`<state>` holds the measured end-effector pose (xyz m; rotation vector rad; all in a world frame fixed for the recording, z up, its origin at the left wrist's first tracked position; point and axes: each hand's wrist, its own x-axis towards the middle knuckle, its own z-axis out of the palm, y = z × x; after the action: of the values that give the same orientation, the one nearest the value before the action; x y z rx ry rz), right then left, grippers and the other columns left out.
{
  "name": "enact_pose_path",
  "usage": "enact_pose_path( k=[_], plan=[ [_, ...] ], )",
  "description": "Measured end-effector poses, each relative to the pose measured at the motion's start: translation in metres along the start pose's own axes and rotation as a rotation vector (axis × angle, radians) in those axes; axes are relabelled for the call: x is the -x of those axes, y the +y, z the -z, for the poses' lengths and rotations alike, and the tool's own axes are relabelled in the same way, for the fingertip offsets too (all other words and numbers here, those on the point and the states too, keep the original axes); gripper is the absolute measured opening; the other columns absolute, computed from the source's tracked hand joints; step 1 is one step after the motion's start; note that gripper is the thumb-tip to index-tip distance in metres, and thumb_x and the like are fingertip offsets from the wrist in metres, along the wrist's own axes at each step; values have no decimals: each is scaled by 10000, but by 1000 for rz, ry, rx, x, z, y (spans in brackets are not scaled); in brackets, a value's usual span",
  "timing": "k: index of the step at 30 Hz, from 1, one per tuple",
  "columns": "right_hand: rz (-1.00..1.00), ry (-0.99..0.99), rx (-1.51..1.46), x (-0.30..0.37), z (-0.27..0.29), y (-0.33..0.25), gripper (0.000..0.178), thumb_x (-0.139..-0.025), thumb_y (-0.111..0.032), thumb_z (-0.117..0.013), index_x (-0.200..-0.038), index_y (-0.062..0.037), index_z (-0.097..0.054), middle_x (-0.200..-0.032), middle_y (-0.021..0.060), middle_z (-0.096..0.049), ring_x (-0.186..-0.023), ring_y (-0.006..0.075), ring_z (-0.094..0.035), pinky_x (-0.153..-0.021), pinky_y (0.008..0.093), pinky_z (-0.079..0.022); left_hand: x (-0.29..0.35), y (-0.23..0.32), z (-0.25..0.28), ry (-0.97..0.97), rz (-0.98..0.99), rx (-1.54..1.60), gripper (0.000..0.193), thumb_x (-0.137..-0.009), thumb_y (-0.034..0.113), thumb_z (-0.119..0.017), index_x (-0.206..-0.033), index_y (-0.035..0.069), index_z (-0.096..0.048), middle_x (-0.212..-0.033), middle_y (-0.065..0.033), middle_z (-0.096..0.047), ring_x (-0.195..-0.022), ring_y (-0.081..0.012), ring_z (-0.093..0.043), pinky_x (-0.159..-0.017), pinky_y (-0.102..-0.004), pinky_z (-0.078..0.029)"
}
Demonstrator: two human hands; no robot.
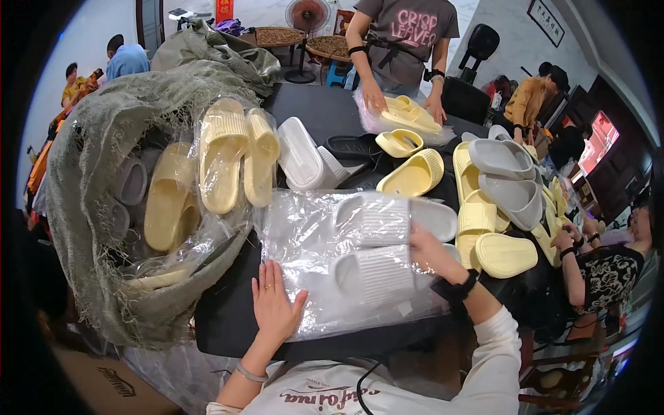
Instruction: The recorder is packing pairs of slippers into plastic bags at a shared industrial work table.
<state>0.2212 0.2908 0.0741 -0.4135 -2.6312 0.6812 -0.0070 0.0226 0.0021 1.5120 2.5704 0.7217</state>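
- Grey slippers [386,225] partly inside clear bag [301,221], its three-o'clock side.
- Left hand [275,304], seven o'clock: flat on bag, gripping nothing.
- Right hand [434,254], four o'clock: at slippers, hold unclear.

Pedestal fan [308,15] — framed wall sign [546,23]

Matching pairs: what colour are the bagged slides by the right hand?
Slides: light grey, best in head view.

A pedestal fan [308,15] stands at top centre; upper right, a framed sign [546,22] hangs on the pale wall [523,52].
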Motion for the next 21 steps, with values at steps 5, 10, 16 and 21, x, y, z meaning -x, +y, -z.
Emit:
enact_pose_path(
  k=[5, 10, 16, 21],
  plan=[
    [-383, 233, -217, 22, 38, -54, 365, -754, 57, -569, -1107, -17, -624, -1139, 120, -585, -1016, 251, -567, -871, 286, -426, 2, 4, 4, 19, 24, -17, 884, -813, 534, -559, -1399, -63, -272, -1471, -224, -260, -1378, -341, -231, -1115, -476, -160],
    [-415, 426, -278, 16, 61, -59, 273, -832, 43, -524, -1089, 11, -611, -1125, 88, -625, -1074, 169, -553, -883, 274, -427, 2, 1, 0, 45, 5, -7, 876, -810, 542, -557, -1409, -35, -280, -1469, -227, -264, -1374, -342, -241, -1109, -483, -174],
    [-357, 1058, -1054, 7, 115, -40, 354, -908, -114, -534, -1256, -69, -488, -1217, 84, -557, -1078, 184, -553, -910, 309, -453, 4, 9, 4, 67, -17, -44, 803, -754, 577, -611, -1368, 90, -436, -1452, -252, -275, -1361, -368, -255, -1094, -498, -197],
    [-160, 1135, -453, 71, 141, -73, 413, -963, -265, -460, -1311, -48, -419, -1249, 83, -535, -1113, 221, -541, -936, 350, -461, 2, 6, 11, 151, -108, -109, 812, -682, 617, -657, -1246, 41, -556, -1399, -261, -347, -1347, -376, -270, -1091, -493, -208]
  ],
)
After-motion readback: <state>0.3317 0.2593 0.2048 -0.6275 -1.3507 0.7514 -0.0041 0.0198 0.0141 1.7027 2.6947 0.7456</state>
